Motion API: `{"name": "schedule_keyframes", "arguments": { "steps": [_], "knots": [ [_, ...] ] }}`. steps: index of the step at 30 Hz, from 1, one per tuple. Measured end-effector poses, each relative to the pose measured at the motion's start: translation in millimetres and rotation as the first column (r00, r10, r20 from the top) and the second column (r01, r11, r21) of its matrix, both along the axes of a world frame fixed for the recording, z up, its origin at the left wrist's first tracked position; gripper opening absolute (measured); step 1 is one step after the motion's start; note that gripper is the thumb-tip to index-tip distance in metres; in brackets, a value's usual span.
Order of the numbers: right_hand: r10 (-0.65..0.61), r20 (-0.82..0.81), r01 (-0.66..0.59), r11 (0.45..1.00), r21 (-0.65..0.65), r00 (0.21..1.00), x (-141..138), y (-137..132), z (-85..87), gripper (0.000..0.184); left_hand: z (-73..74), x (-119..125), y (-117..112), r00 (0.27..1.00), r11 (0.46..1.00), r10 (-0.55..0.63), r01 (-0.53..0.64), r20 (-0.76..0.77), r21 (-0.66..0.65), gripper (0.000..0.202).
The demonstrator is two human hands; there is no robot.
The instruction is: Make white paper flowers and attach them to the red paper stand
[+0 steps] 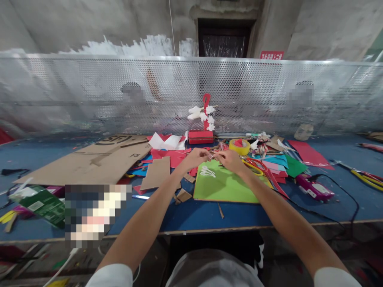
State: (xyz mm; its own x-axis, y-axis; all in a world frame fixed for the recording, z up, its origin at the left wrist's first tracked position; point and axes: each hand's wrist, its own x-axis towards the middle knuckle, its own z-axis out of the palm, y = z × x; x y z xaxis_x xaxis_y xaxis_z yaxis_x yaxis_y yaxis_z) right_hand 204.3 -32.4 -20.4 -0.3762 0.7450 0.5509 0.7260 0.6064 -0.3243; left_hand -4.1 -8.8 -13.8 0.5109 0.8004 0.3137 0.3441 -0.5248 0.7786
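Note:
My left hand (199, 157) and my right hand (229, 159) meet above the far edge of a lime-green sheet (230, 189). The fingers of both are pinched together around a small piece, partly whitish, that is too small and covered to name. On the sheet, just below my fingers, lies a white looped cut-out (207, 172). Behind my hands stands a red box-like base (200, 137) with an upright red strip (206, 101), bearing several white flower-like pieces (210, 119).
Yellow tape (239, 147) and yellow-handled scissors (254, 168) sit near my right hand. A large cardboard sheet (98, 163) covers the left. Rightward lie a purple device (315, 189) with a black cord and yellow-handled pliers (363, 177). A perforated metal panel (104, 91) stands behind the table.

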Motion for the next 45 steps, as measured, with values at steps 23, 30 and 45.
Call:
{"name": "schedule_keyframes", "arguments": {
  "steps": [23,30,45],
  "knots": [
    [0.061,-0.074,-0.061,0.998,0.005,0.995,-6.3,-0.6,-1.0,0.017,-6.8,-0.7,6.1,1.0,0.999,0.009,-0.009,-0.015,-0.031,0.026],
    [0.021,-0.004,-0.021,1.0,-0.006,1.0,-5.8,-1.3,0.4,0.024,-6.5,1.6,4.5,1.0,0.999,-0.024,0.023,-0.014,-0.041,0.021],
    [0.1,-0.277,-0.136,0.984,-0.115,0.956,-4.4,-1.1,2.1,0.02,0.5,0.3,0.0,0.999,0.998,0.039,-0.039,-0.001,-0.058,0.023]
  ]
}}
